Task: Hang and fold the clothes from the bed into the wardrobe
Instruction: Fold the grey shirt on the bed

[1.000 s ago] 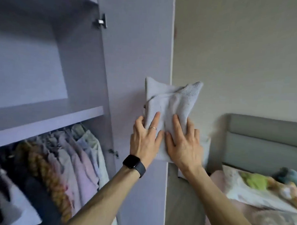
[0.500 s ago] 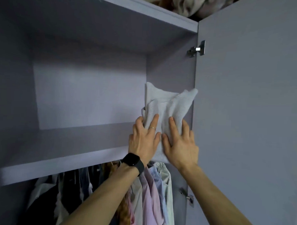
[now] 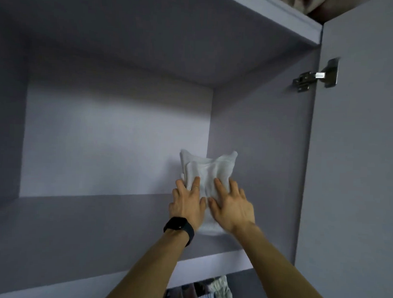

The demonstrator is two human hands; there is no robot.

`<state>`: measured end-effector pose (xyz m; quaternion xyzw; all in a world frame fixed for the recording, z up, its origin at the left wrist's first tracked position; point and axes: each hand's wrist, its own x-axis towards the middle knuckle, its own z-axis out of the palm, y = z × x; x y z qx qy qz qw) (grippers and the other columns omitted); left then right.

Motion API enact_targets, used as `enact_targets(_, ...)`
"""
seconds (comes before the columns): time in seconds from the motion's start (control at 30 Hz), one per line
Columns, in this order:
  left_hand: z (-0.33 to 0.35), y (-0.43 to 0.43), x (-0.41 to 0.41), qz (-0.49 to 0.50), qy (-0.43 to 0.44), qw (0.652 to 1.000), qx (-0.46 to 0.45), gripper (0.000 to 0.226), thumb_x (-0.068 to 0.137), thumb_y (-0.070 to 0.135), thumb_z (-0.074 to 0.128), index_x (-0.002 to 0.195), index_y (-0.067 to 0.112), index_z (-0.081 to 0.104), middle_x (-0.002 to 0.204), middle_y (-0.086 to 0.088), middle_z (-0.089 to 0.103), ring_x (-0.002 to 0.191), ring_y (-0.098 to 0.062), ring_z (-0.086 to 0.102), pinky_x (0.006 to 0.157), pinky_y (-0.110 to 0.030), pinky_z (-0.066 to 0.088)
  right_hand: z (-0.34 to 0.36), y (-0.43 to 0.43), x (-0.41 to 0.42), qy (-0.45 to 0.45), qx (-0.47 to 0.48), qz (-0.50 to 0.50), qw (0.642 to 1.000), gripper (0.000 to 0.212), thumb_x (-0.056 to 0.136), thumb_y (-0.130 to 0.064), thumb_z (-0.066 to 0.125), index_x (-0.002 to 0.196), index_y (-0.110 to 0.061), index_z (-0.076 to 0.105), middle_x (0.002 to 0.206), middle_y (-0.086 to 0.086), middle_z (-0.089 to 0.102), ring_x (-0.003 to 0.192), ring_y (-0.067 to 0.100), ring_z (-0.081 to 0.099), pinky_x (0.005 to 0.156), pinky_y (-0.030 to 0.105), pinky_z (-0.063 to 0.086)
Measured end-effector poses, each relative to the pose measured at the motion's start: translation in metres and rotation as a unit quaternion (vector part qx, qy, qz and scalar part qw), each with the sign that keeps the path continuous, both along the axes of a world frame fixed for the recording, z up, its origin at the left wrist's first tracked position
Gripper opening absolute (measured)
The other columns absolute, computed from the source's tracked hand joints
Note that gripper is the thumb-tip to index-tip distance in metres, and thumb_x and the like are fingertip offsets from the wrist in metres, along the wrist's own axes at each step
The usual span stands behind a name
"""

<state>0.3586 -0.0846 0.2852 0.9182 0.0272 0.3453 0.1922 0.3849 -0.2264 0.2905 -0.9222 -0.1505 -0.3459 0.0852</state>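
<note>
A folded white knit garment is inside the wardrobe's upper compartment, over the right end of the grey shelf. My left hand, with a ring and a black watch on the wrist, lies on its left half with the fingers curled round its edge. Pressed on the right half is my right hand. Both hands hold the garment between them. Whether its underside touches the shelf is hidden by my hands.
The open wardrobe door stands at the right with a metal hinge. Hanging clothes show under the shelf. Bundled fabric lies above the compartment's top board.
My hands carried the folded garment from beside the door leftward and forward into the upper compartment, over the shelf. The view swung from the bed side up toward the shelf.
</note>
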Motion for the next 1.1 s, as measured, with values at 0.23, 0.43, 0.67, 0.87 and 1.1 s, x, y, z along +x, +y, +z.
enact_targets(0.23, -0.006, -0.009, 0.115, 0.059, 0.094, 0.994, -0.018, 0.049, 0.101, 0.04, 0.047, 0.144, 0.022, 0.032, 0.138, -0.014, 0.022, 0.119, -0.034, 0.041, 0.093, -0.044, 0.05, 0.003, 0.005, 0.138, 0.089, -0.074, 0.034, 0.993, 0.062, 0.098, -0.055, 0.041, 0.154, -0.033, 0.028, 0.153, 0.007, 0.029, 0.126, 0.035, 0.046, 0.096, 0.044, 0.048)
enact_targets(0.43, -0.009, 0.007, 0.172, 0.161, 0.262, 0.951, -0.011, 0.056, 0.101, 0.046, 0.033, 0.145, 0.013, 0.039, 0.153, -0.017, 0.014, 0.133, -0.038, 0.035, 0.108, -0.048, 0.039, -0.003, 0.021, 0.204, 0.201, -0.132, 0.021, 0.971, 0.055, 0.102, -0.055, 0.031, 0.145, -0.025, 0.05, 0.161, 0.008, 0.025, 0.139, 0.033, 0.037, 0.114, 0.042, 0.034)
enact_targets(0.67, -0.002, 0.015, 0.18, 0.138, 0.199, 0.956, 0.165, 0.055, 0.1, 0.043, 0.024, 0.139, 0.018, 0.054, 0.147, -0.008, 0.034, 0.136, -0.03, 0.029, 0.109, -0.053, 0.026, -0.005, 0.034, 0.198, 0.122, -0.13, -0.035, 0.983, 0.047, 0.103, -0.046, 0.034, 0.136, -0.02, 0.056, 0.149, 0.004, 0.044, 0.132, 0.03, 0.042, 0.099, 0.04, 0.042)
enact_targets(0.87, -0.004, 0.021, 0.157, 0.046, 0.224, 0.955, 0.186, 0.053, 0.103, 0.045, 0.02, 0.137, 0.025, 0.055, 0.145, -0.009, 0.047, 0.136, -0.032, 0.037, 0.114, -0.056, 0.024, -0.015, 0.025, 0.179, 0.222, -0.103, 0.074, 0.967, 0.047, 0.108, -0.036, 0.023, 0.141, -0.019, 0.051, 0.155, 0.007, 0.041, 0.146, 0.024, 0.028, 0.119, 0.036, 0.021)
enact_targets(1.1, -0.025, 0.029, 0.165, 0.046, 0.215, 0.961, 0.17, 0.05, 0.106, 0.044, 0.021, 0.146, 0.026, 0.044, 0.154, -0.008, 0.035, 0.144, -0.034, 0.026, 0.115, -0.053, 0.029, -0.032, 0.031, 0.19, 0.238, -0.088, 0.032, 0.967, 0.054, 0.106, -0.048, 0.016, 0.156, -0.031, 0.027, 0.167, -0.001, 0.015, 0.153, 0.02, 0.012, 0.124, 0.042, 0.01)
